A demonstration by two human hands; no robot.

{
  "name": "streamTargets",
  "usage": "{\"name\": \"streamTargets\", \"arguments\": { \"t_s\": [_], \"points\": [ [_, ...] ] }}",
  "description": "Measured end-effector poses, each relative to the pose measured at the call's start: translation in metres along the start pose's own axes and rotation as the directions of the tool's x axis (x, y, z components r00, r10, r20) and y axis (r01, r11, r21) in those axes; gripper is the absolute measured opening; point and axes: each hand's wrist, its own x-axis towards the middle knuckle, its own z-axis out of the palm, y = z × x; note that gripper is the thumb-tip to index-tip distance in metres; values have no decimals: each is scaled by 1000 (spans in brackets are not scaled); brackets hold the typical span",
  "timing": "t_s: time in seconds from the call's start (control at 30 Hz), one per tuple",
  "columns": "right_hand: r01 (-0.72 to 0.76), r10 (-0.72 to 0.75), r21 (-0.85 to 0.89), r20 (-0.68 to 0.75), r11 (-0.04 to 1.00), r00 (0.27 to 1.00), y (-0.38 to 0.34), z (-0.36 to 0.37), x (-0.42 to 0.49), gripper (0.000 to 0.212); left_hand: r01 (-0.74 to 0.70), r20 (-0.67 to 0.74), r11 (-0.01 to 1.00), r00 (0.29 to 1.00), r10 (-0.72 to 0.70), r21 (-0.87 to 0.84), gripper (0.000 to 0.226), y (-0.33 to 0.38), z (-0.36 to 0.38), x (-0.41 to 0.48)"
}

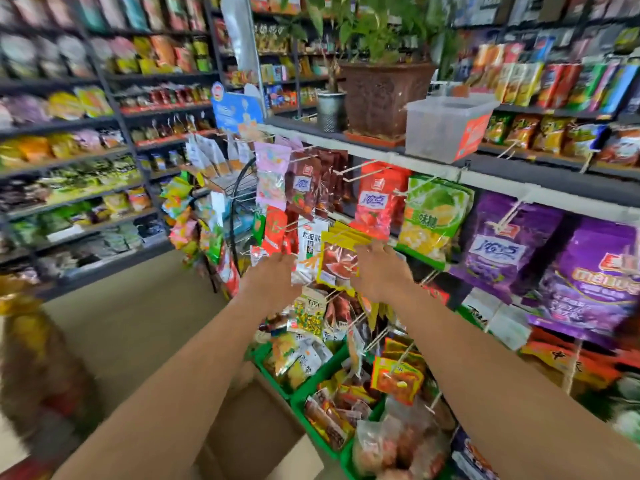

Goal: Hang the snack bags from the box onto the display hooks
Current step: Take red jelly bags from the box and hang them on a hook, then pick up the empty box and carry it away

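Now the right hand pinches a yellow, red-windowed snack bag; whether the left hand grips is unclear.

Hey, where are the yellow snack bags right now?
The yellow snack bags are at the centre of the head view, between the left hand and the right hand, just below the red bag and left of the green bag.

The grey top shelf carries a brown plant pot, a mesh metal pot and a clear plastic bin
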Motion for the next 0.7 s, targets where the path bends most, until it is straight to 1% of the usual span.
{"name": "streamTargets", "arguments": {
  "t_s": [0.23,0.33,0.5,0.6,0.7],
  "points": [
    [60,-59,-21,50,998,997,-87,10,44,71,107,-28,994,994,-108,-25,64,-96,-9,-15],
    [84,-82,-18,71,996,994,-130,18,63,71,135,-28,990,990,-136,-45,61,-144,-9,-20],
    [152,-150,-15,101,988,984,-204,48,94,72,209,-15,975,977,-211,-78,53,-224,12,-21],
    [175,-172,-5,147,985,974,-241,79,110,74,244,41,967,969,-242,-71,57,-267,39,-26],
    [223,-220,8,196,975,956,-265,122,124,67,310,124,948,946,-299,-78,59,-301,79,-29]
  ]
}}
